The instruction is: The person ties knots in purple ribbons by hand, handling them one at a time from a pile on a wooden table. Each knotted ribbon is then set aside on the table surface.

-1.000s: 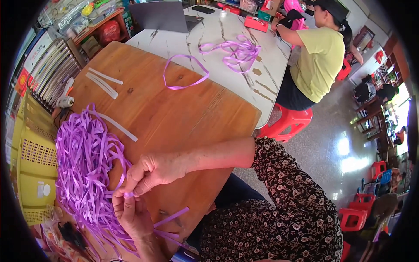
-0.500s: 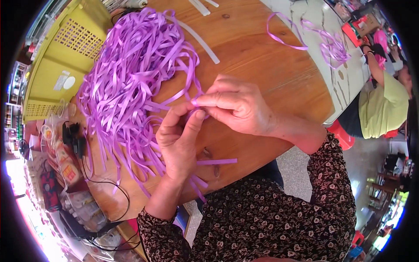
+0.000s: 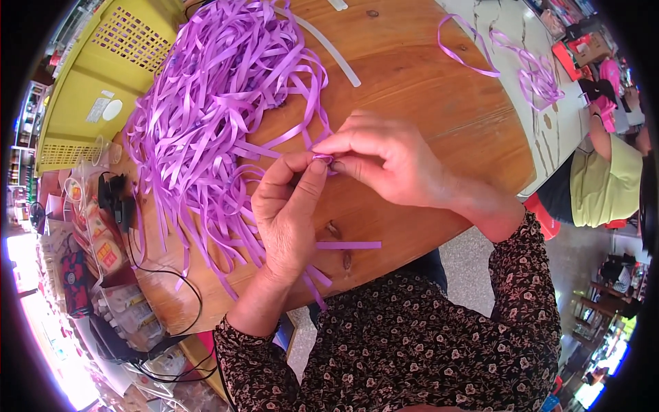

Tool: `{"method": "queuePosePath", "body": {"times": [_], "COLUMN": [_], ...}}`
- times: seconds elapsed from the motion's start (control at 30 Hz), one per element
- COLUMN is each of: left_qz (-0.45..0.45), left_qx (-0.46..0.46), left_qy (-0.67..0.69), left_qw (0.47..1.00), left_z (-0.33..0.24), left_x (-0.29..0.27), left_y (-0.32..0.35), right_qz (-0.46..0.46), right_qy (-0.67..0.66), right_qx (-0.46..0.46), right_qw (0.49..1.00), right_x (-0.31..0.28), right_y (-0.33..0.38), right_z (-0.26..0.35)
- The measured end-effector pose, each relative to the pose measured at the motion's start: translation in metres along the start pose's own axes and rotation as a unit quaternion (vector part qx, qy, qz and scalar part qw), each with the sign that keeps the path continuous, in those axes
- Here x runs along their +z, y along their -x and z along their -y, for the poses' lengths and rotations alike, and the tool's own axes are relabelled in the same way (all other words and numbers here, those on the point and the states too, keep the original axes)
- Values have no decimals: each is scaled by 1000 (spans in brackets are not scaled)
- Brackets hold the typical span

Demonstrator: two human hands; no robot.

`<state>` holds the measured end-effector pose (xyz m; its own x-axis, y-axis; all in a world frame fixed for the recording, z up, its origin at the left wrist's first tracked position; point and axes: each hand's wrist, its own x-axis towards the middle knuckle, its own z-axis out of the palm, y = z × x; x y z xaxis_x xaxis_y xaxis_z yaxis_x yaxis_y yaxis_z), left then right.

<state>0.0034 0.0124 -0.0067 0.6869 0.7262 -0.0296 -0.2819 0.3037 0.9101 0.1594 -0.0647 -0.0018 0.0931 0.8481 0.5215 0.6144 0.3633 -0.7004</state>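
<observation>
Purple shiny ribbon strip (image 3: 322,158) sits pinched between both hands, just above the middle of the round brown wooden table (image 3: 439,103). Only a tiny bit of it peeks out where the fingertips meet. The left hand (image 3: 288,213) comes up from below, with its thumb and first finger pressed tight on the strip. The right hand (image 3: 384,161) comes in from the right side, and its thumb and first finger squeeze the same little bit. The two hands touch each other there.

Just to the left of the hands lies a big messy pile of purple ribbon strips (image 3: 206,117). It spreads over the left part of the table, and some strips run under the left hand and hang near the table's edge. One flat purple strip (image 3: 349,245) sticks out to the right, under the left wrist.

A long white plastic strip (image 3: 329,49) lies on the table behind the pile. A yellow plastic basket with small holes (image 3: 103,75) stands at the far left, touching the pile. A few loose purple ribbon loops (image 3: 522,65) lie on a white table (image 3: 563,130) at the upper right. A person in a yellow-green shirt (image 3: 607,189) sits beside that table. A black cable (image 3: 161,271) curls at the table's lower left edge.
</observation>
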Motion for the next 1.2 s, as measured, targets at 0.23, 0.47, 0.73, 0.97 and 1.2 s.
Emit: {"method": "queuePosePath", "body": {"times": [0.23, 0.47, 0.73, 0.97, 1.2], "left_qz": [-23, 43, 23, 3, 23], "left_qx": [-25, -162, -140, -68, -24], "left_qy": [-77, -80, -35, -71, -45], "left_qw": [996, 983, 989, 995, 998], "left_z": [-1, -14, -6, -7, -4], "left_x": [-1, -11, -9, -1, 1], "left_y": [-2, -10, -11, -5, -1], "right_qz": [-19, 17, -5, 2, 9], "right_qy": [226, 200, 142, 20, -177], "right_qx": [-178, -258, -144, -40, 145], "right_qw": [958, 945, 979, 999, 973], "right_x": [-5, -18, -16, -10, -8], "right_y": [3, -1, -6, -3, 0], "right_z": [-1, -11, -12, -3, 6]}}
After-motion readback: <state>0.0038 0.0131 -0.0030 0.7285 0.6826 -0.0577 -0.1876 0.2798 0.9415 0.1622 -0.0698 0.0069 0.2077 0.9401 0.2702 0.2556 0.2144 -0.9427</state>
